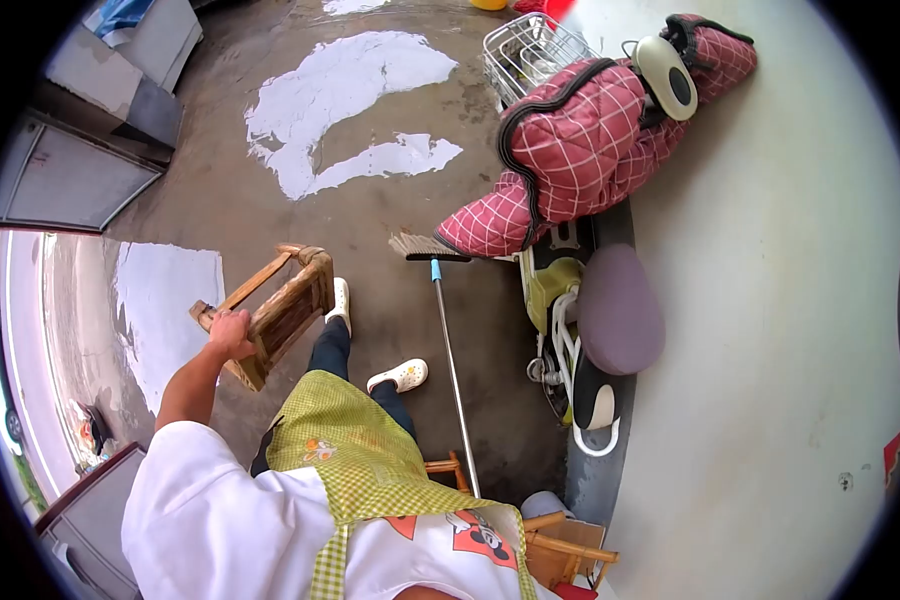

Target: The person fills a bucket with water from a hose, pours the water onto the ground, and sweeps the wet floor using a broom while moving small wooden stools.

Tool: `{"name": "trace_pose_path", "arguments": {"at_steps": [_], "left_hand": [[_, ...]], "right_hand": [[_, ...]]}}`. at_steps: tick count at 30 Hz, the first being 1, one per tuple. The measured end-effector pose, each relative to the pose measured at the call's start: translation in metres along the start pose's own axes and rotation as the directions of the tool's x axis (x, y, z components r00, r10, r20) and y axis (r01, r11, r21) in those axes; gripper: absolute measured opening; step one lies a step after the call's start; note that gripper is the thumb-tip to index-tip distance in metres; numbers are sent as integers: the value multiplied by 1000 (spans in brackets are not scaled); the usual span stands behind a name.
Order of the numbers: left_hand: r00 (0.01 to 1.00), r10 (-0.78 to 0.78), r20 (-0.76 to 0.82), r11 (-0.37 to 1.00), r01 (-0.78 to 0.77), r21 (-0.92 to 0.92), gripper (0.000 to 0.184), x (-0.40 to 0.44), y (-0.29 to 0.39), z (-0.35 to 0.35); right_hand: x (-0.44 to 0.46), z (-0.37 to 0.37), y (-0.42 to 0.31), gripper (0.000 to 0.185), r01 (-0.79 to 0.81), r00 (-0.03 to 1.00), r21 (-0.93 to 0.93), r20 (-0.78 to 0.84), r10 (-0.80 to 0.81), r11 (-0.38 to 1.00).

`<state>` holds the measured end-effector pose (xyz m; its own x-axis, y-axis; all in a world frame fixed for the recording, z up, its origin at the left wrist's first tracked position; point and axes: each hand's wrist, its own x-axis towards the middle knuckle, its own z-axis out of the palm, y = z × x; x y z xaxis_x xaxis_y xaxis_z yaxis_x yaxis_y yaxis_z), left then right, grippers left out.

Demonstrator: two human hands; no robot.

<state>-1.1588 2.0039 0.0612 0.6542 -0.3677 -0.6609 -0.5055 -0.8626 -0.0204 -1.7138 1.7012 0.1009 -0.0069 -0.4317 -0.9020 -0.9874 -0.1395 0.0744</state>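
- Head view: the left hand (pixel 234 336) is at 9 o'clock, its grip pinching the edge of a wooden stool (pixel 288 312), fingers curled over the wood
- That stool is also at 9 o'clock, tilted, just beside a white clog (pixel 340 303); I cannot tell whether it touches the floor (pixel 365 235)
- Right hand is out of sight, so I cannot tell whether its grip is spread or pressed together
- A broom (pixel 453 370) runs from near the centre towards 6 o'clock, its bristles just beside a red checked cover (pixel 580 140)
- This cover, at 1 o'clock, drapes the front of a scooter (pixel 546 290), whose purple seat (pixel 620 312) is at 3 o'clock near a pale wall (pixel 770 330)
- White patches (pixel 370 70) mark the brown floor at 11 o'clock
- A green checked apron (pixel 345 430) is at 7 o'clock, over a white shirt (pixel 205 505)
- Part of a bamboo chair (pixel 575 548) shows at 5 o'clock
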Motion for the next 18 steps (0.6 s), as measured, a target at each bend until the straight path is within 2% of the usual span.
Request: {"name": "trace_pose_path", "arguments": {"at_steps": [4,8,10,11,12,13,14,17,18], "left_hand": [[1000,-24,17,996,26,-89,43,25,-21,-4],[994,-67,87,992,76,-104,45,61,-46,-11],[994,-48,93,992,59,-113,47,75,-61,-8],[997,-33,74,992,42,-116,48,84,-69,-4],[994,-52,93,989,63,-130,49,91,-76,-2],[996,-38,76,986,50,-158,48,99,-85,6],[996,-53,78,984,65,-164,48,107,-93,10],[991,-88,102,977,106,-187,47,128,-109,13],[986,-113,118,967,137,-213,48,133,-113,11]], "right_hand": [[11,29,-33,53,-18,998,83,-54,23,996],[43,64,-97,52,0,986,204,-165,34,979],[86,87,-133,52,92,941,241,-339,-5,966],[125,94,-156,51,160,887,251,-461,-28,955],[101,21,-249,52,-208,978,511,97,184,834],[139,16,-283,54,-187,982,665,103,159,723],[166,0,-322,54,-140,990,669,92,105,730],[245,-27,-424,49,-119,992,682,55,111,722],[259,-33,-446,49,-136,990,727,79,114,673]]}}
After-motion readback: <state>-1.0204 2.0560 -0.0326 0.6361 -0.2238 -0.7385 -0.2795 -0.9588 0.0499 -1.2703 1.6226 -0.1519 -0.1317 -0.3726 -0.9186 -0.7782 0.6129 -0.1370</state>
